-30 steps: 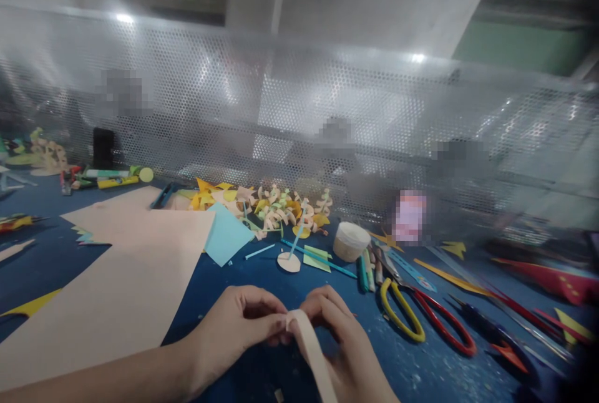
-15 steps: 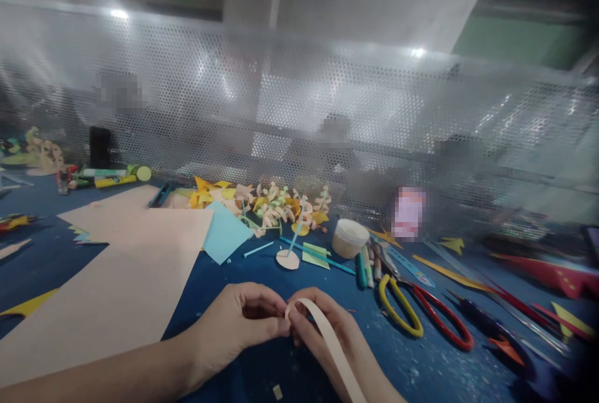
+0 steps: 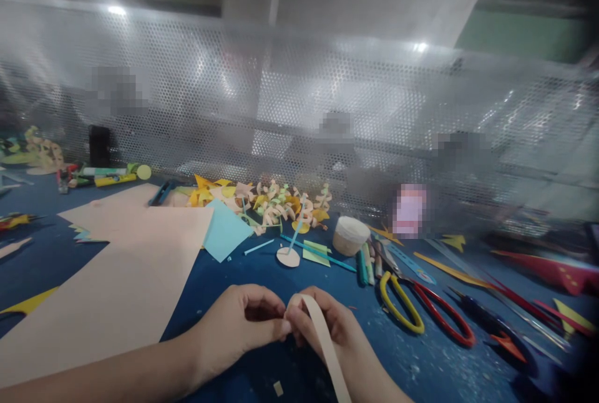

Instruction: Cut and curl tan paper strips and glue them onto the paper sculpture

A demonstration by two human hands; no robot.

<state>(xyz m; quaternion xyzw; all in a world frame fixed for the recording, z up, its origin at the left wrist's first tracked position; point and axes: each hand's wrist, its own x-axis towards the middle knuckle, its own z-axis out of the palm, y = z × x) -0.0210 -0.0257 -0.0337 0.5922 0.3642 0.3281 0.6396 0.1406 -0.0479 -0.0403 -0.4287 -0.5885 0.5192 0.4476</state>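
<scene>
A long pale pink paper strip (image 3: 324, 335) curls at its upper end between the fingertips of both hands and trails down toward the bottom edge. My left hand (image 3: 234, 322) pinches the curled end from the left. Thumb and fingers of my right hand (image 3: 327, 328) are closed on the same strip, their tips meeting the left fingertips. Beyond the hands, a round pale paper disc (image 3: 288, 257) lies with a thin blue stick (image 3: 296, 234) rising from it. Large pale pink sheets (image 3: 135, 266) spread beside my left forearm.
Scissors with yellow and red handles (image 3: 444, 312), a white-topped tub (image 3: 350, 236) and markers (image 3: 362, 266) lie to the right. Light blue paper (image 3: 225, 230) and a pile of curled paper pieces (image 3: 276, 203) sit further back. A dark blue tool (image 3: 491, 322) lies at far right.
The strip's loop at the fingertips looks smaller and flatter, and its trailing part has swung left. My right fingers have shifted slightly around it; my left hand barely moved.
</scene>
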